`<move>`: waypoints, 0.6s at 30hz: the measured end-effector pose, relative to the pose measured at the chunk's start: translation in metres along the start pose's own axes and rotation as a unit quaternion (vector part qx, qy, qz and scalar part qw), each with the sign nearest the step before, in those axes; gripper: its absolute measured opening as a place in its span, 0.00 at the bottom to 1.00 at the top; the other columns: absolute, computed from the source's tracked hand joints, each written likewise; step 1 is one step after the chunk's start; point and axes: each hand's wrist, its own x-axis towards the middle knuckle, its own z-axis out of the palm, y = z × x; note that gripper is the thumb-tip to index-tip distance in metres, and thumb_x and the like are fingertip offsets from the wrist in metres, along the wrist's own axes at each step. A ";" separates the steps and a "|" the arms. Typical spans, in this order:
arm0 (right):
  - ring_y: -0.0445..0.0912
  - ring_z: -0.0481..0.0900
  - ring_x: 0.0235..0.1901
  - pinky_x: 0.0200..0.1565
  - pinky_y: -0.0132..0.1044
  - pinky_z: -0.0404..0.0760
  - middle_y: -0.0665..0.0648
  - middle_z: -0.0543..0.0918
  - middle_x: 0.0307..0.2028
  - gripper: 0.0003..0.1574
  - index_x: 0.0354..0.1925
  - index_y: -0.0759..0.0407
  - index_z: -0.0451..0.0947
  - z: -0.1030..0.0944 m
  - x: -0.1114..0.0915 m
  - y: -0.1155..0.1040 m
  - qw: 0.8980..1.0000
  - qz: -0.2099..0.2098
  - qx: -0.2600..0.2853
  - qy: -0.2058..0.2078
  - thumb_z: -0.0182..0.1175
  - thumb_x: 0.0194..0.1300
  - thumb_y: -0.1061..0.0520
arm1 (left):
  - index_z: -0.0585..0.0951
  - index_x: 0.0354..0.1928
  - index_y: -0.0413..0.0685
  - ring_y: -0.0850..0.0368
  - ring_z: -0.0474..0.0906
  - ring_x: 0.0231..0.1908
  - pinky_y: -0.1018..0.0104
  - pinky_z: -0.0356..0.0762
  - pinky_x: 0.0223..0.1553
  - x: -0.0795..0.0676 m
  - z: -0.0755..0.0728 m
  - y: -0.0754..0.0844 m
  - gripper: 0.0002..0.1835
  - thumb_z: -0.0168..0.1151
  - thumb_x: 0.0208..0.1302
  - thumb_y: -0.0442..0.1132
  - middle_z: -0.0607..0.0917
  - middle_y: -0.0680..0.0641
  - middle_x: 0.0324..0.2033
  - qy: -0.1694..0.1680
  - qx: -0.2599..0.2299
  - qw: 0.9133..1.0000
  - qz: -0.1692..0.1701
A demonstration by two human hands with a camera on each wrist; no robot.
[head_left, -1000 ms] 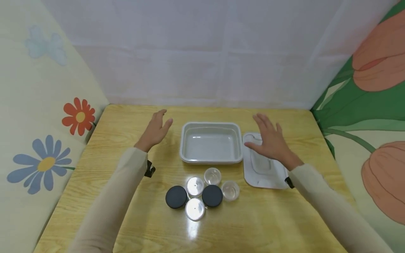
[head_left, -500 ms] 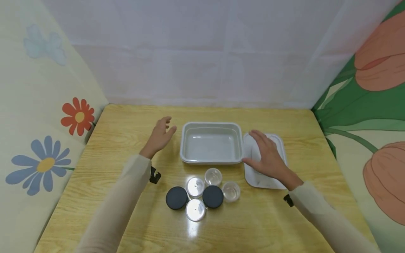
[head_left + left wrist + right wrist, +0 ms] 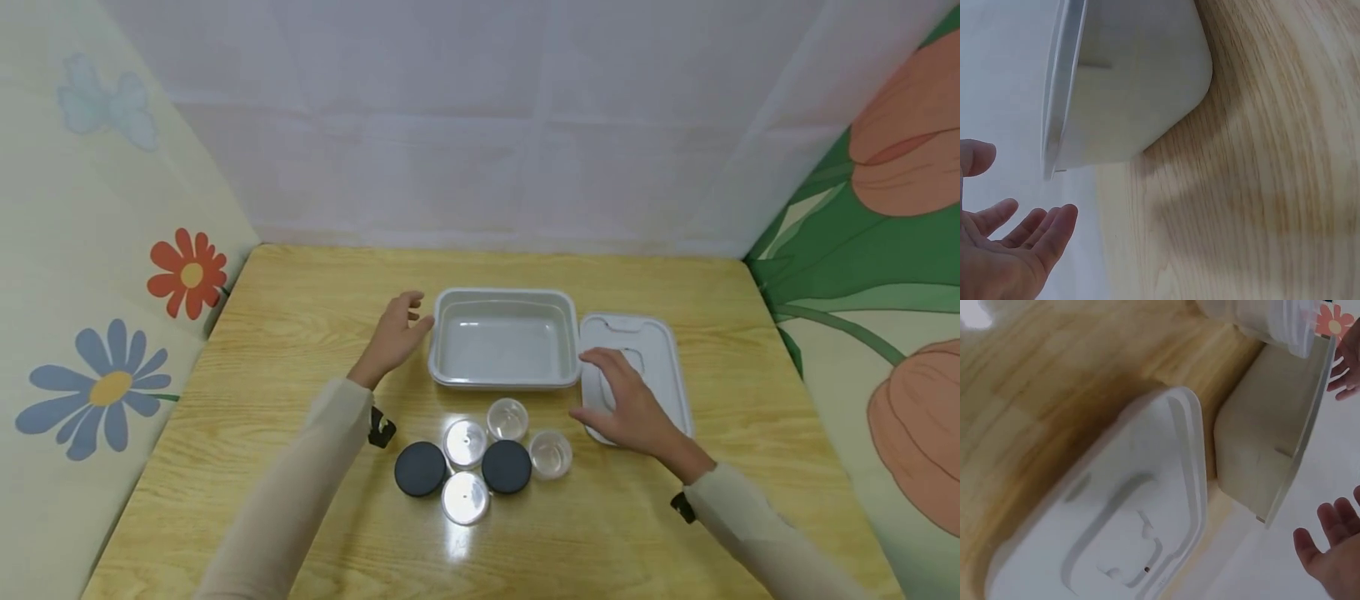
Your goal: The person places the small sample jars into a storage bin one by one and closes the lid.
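A white rectangular plastic container (image 3: 504, 346) stands uncovered at mid-table, and nothing lies inside it. My left hand (image 3: 392, 337) is beside its left wall, thumb near the rim, fingers relaxed. In the left wrist view, the fingers of that hand (image 3: 1013, 256) stay apart from the container's rim (image 3: 1063, 94). Over the white lid (image 3: 654, 358), right of the container, hovers my right hand (image 3: 630, 408), thumb and fingers spread. The right wrist view has the lid (image 3: 1132, 506) lying flat, with the right hand (image 3: 1341, 556) above and holding nothing.
In front of the container cluster round jars or lids: a left black one (image 3: 421, 468), another black one (image 3: 506, 467), shiny silver-topped ones (image 3: 465, 497) and clear cups (image 3: 551, 455). A white cloth (image 3: 480, 125) hangs behind the wooden table (image 3: 315, 283); flower-patterned panels flank it.
Both hands have come down and nearer to me. The left hand has moved right toward the container; the right hand has moved from the lid's far part to its near left part.
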 end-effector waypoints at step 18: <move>0.51 0.74 0.52 0.52 0.48 0.77 0.58 0.74 0.53 0.43 0.56 0.63 0.72 0.032 -0.023 -0.006 0.994 -0.067 -0.033 -0.077 0.75 0.45 0.47 | 0.62 0.64 0.31 0.48 0.75 0.42 0.60 0.83 0.41 0.000 0.011 0.003 0.26 0.51 0.66 0.33 0.73 0.33 0.48 -0.012 -0.106 0.991 -0.080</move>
